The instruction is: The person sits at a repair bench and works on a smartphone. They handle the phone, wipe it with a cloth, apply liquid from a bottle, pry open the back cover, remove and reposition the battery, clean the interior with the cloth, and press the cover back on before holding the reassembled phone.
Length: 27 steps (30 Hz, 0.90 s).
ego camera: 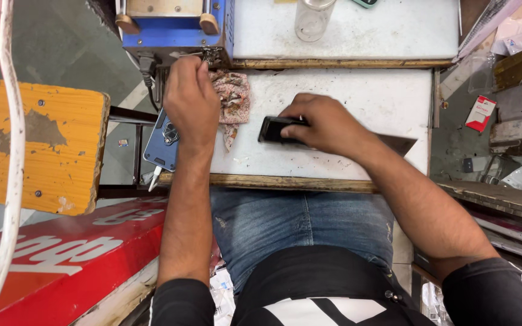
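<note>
A worn yellow wooden stool seat [40, 148], chipped and screwed at its corners, is seen well to the outside of the left hand [191, 99], with a white cable [12, 151] hanging in front of it. The left hand's fingers are pinched shut on a small metal tool [208, 55], probably tweezers, though the tip is too small to be told for certain; just beyond the fingertips stands a blue metal machine [176, 30] with rounded wooden knobs. Under the left wrist a blue smartphone [163, 143] is laid half off the table's edge, and it could be knocked to the floor by a careless pull-back of that arm. Just beside the left knuckles a crumpled patterned cloth [232, 99] is bunched, soft and frayed. The scuffed white worktable [388, 99], rimmed in bare wood, is dusted with debris. The right hand [327, 124] is laid over a small glossy black rectangular device [273, 130], fingers curled down and pressing it flat against the table; whether it is truly clasped cannot be told. The device could be slid or scratched on the gritty surface if the pressure were eased. Beyond the right fingertips a clear plastic bottle [312, 18] is stood upright.
</note>
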### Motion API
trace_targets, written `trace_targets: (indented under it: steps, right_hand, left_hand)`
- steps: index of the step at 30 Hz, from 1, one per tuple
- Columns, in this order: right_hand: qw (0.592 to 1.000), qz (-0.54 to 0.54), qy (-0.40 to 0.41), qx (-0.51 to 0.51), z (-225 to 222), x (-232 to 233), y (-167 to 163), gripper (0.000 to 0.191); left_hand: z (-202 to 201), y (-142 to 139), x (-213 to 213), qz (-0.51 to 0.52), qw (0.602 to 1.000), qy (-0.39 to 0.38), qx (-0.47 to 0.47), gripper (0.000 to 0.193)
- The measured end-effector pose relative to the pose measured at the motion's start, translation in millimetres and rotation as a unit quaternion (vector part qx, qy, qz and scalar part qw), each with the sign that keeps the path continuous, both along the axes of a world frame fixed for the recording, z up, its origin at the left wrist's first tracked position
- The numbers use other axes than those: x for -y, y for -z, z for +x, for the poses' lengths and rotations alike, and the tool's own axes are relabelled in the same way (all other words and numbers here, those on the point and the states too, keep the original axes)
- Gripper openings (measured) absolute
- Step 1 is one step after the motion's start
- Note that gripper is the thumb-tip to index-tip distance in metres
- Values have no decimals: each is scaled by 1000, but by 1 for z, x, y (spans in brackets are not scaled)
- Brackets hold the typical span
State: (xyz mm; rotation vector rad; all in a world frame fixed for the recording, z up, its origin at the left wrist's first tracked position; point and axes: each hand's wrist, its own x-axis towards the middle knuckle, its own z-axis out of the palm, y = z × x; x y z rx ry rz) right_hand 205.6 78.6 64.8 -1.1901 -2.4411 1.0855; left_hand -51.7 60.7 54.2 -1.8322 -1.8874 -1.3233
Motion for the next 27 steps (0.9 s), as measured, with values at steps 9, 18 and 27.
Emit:
trace_targets:
  steps: [9, 18, 27]
  right_hand:
    - [849, -241, 182, -434, 24, -7, -23, 24]
    - [786, -173, 206, -557, 23, -2, -44, 29]
    - [683, -285, 361, -567, 58, 19, -9, 36]
  left_hand:
    - [43, 25, 79, -142, 830, 222, 492, 8]
    - [127, 50, 106, -256, 796, 368, 406, 9]
    - [41, 14, 67, -396, 803, 334, 295, 11]
